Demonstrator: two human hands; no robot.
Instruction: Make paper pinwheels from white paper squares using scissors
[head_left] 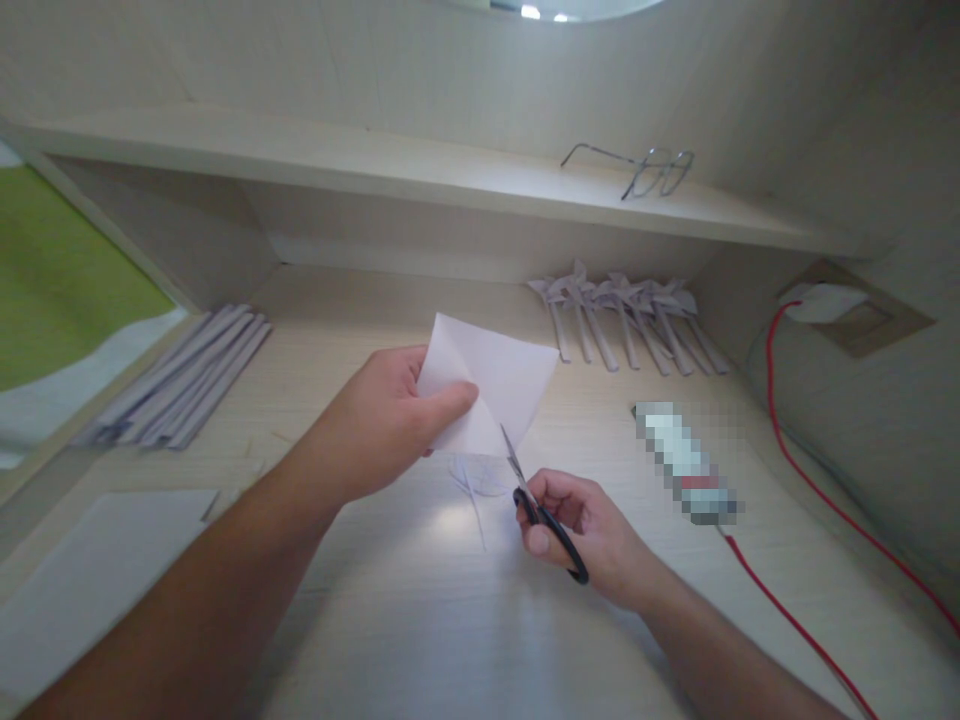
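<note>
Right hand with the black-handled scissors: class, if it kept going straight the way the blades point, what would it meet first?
The right hand aims the black-handled scissors up and away at the folded white paper sheet held by the left hand. The blade tips look already at its lower edge, so the paper comes first; depth is hard to judge.

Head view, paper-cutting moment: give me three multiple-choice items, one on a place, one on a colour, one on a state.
1. Where do the glasses lie?
A. on the shelf above the desk
B. on the desk beside the scissors
C. on the stack of strips

2. What colour is the cable at the right?
A. blue
B. red
C. black

3. How does the folded white paper stand?
A. flat on the desk
B. crumpled on the shelf
C. held up by the left hand, with the scissors in the right hand at its lower edge

Answers: 1 A, the frame rests on the shelf board. 2 B, it runs red from the wall socket. 3 C, thumb and fingers pinch the sheet above the desk.
</note>
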